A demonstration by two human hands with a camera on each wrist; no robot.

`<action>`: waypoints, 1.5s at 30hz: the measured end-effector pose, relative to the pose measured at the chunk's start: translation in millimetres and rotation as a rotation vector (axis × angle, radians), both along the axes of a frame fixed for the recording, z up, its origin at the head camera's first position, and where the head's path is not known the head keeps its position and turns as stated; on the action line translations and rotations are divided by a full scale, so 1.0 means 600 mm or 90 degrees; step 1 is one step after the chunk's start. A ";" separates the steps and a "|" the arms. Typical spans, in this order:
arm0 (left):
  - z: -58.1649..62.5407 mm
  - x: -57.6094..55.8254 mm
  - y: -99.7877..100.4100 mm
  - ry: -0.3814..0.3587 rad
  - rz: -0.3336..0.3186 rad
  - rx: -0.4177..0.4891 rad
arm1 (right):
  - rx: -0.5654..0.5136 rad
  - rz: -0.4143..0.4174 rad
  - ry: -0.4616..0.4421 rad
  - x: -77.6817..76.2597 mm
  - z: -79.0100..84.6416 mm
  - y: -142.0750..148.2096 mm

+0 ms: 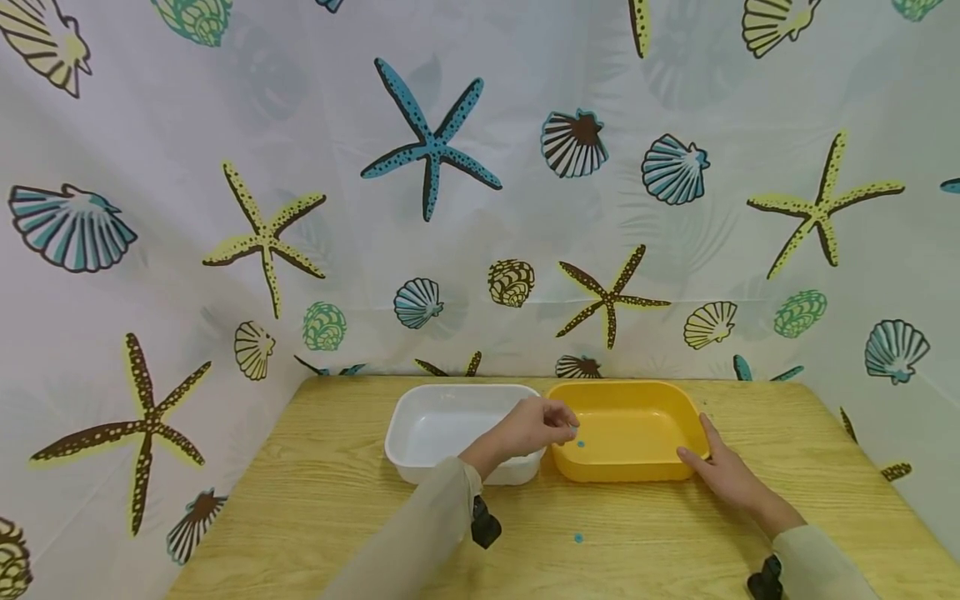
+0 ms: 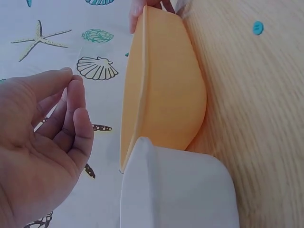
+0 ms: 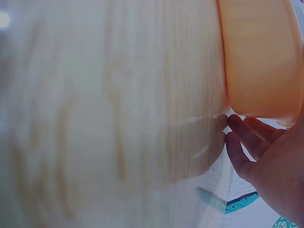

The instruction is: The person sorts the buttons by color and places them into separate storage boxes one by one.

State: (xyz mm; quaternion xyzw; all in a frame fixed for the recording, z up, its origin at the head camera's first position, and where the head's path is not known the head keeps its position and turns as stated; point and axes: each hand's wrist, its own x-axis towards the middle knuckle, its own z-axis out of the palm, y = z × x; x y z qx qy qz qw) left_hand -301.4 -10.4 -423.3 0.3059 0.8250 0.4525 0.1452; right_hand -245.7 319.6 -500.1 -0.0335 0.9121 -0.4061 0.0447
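Note:
My left hand (image 1: 528, 427) hangs over the left side of a yellow plastic basin (image 1: 626, 472). Its thumb and index finger pinch together, with a speck of blue at their tips in the head view; in the left wrist view the pinched piece is hidden. Just below the fingertips shows a small blue button (image 1: 581, 444), in front of the basin's inside. My right hand (image 1: 726, 475) holds the basin's right end, thumb at the front corner and fingers along the side. In the left wrist view another blue button (image 2: 258, 27) lies on the table.
A white plastic basin (image 1: 408, 473) stands directly left of the yellow one, below my left forearm. Both rest on a wooden table (image 1: 315, 500). A white curtain (image 1: 480, 242) printed with shells and starfish surrounds the table at the back and sides.

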 end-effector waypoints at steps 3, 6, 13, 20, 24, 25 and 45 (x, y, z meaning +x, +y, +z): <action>0.004 -0.008 0.006 -0.008 0.009 0.000 | 0.000 0.001 0.001 0.000 0.000 0.002; 0.005 -0.016 0.013 -0.021 0.017 0.000 | 0.002 -0.001 0.000 -0.001 -0.001 0.003; -0.004 -0.039 0.037 -0.022 0.028 -0.017 | 0.002 -0.001 0.004 -0.005 -0.005 0.005; -0.024 -0.047 0.059 -0.019 0.054 -0.028 | -0.002 -0.001 0.004 -0.005 -0.006 0.005; -0.033 -0.044 0.068 -0.025 0.074 -0.027 | -0.002 0.007 0.017 -0.005 -0.007 0.006; -0.035 -0.043 0.070 -0.025 0.075 -0.029 | -0.002 0.010 0.021 -0.005 -0.007 0.007; -0.034 -0.041 0.106 -0.025 0.105 -0.009 | -0.002 0.011 0.030 -0.002 -0.004 0.006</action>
